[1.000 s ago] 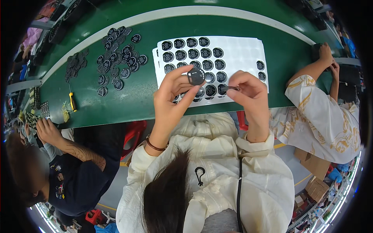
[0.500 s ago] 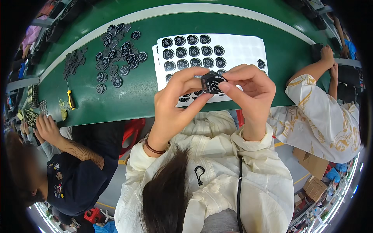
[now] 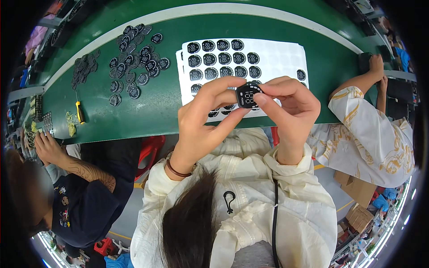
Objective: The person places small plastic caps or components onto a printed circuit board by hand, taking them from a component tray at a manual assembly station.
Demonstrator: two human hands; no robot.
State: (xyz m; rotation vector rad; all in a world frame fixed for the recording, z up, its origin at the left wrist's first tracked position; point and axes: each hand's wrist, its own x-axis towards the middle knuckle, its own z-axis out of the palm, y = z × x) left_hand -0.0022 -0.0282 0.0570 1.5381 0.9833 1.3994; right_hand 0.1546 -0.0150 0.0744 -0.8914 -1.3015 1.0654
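In front of me, a small round black display disc [image 3: 246,97] with white digit segments on its face is held up between my two hands. My left hand [image 3: 201,118] pinches its left side between thumb and fingers. At the right edge, the thumb and fingertips of my right hand [image 3: 291,107] press on the disc and cover part of its face. Below and behind them lies a white sheet [image 3: 279,62] with rows of round black stickers [image 3: 225,58]; my hands hide some of its lower rows. Parts of the right side of the sheet carry no stickers.
Loose black discs [image 3: 144,79] lie scattered on the green table [image 3: 165,114], with a darker heap [image 3: 85,67] farther left. A yellow-handled screwdriver [image 3: 80,112] lies near a co-worker's hand [image 3: 50,148]. Another person's arm [image 3: 364,80] rests at the right.
The disc has moved slightly right and its face has turned more toward me. My right hand has shifted a little right with it. Both hands keep their hold.
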